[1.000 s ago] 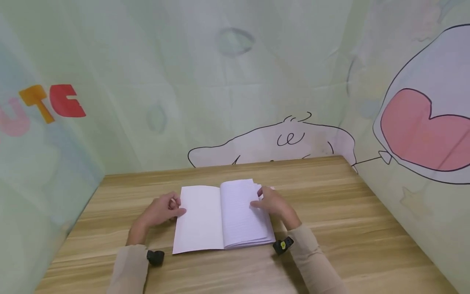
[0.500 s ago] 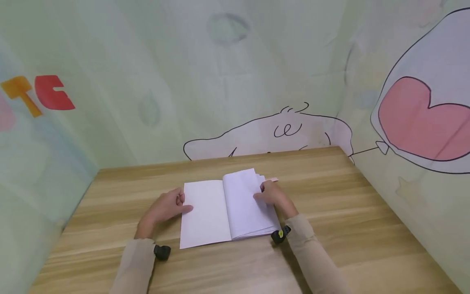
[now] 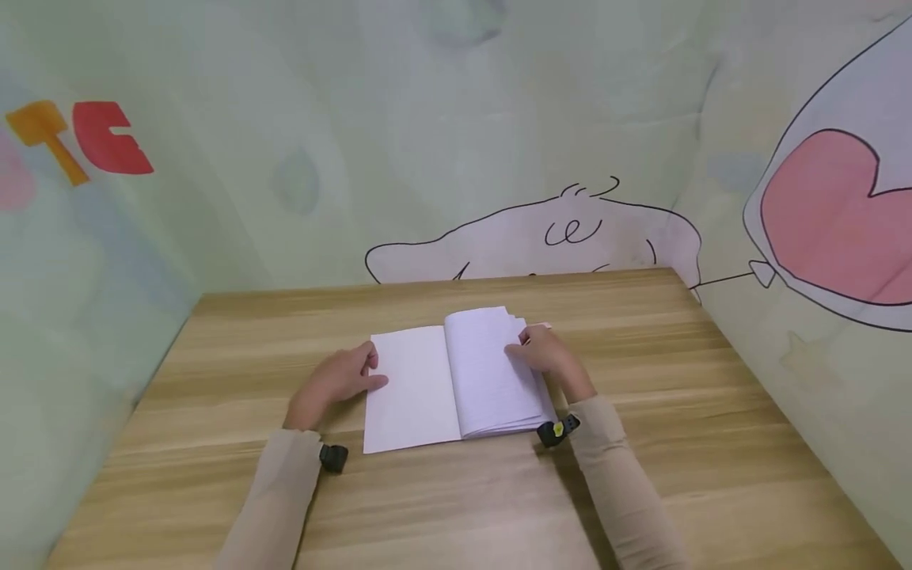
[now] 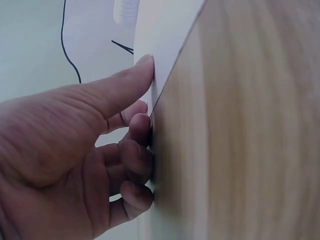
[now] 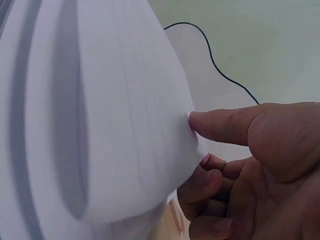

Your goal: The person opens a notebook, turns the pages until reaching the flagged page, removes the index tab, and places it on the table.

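Pinching the notebook (image 3: pixel 412 388) between them by 2 opposite edges: left grip (image 3: pixel 338 378), right grip (image 3: pixel 550 356).

big orange letter T (image 3: pixel 50 136) on the green left wall (image 3: pixel 100 253), fat red letter (image 3: pixel 102 142) beside it, C or E, hard to tell which, pink letter (image 3: pixel 10 178) cut off at the edge

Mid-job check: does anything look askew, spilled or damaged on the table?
I see no spill or tear. Slightly untidy: the open notebook's right pages sit fanned, edges out of line, and a small pinkish piece pokes out near their far right corner; I can't tell what it is.
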Tool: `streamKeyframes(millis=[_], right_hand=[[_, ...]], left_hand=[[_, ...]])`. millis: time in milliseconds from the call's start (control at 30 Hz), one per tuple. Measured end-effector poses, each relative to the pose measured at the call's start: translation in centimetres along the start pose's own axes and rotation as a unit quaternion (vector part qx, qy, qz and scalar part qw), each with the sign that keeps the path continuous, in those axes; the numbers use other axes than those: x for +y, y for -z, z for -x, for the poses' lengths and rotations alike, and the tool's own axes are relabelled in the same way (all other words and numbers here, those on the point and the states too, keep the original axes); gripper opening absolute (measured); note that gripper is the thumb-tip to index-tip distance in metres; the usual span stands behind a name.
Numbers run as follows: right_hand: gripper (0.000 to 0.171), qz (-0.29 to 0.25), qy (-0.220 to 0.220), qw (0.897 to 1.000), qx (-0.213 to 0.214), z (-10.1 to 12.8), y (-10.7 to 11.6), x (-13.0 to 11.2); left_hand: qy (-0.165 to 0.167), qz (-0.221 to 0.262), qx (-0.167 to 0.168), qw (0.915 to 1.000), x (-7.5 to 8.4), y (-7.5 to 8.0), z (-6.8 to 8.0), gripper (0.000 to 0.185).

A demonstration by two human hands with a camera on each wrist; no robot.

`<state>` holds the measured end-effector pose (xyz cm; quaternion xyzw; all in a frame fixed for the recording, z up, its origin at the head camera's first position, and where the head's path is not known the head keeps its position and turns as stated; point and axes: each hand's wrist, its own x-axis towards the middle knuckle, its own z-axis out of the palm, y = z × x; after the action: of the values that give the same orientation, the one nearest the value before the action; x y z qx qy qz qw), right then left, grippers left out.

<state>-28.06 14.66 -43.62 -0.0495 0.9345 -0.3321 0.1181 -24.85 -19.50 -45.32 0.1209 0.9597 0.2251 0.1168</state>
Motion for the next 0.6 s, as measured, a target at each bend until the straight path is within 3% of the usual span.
streamKeyframes(millis=[233, 600], right_hand=[[0.028, -0.032, -0.028, 0.999, 0.009, 0.7, 1.3, -0.7], [0.025, -0.143, 0.033, 0.989, -0.003, 1.1, 1.1, -2.0]], left_hand=[[0.005, -0.001, 0.002, 1.0, 0.3, 0.5, -0.5, 0.034], [0.0, 0.043, -0.02, 0.9989, -0.2, 0.5, 0.5, 0.031]])
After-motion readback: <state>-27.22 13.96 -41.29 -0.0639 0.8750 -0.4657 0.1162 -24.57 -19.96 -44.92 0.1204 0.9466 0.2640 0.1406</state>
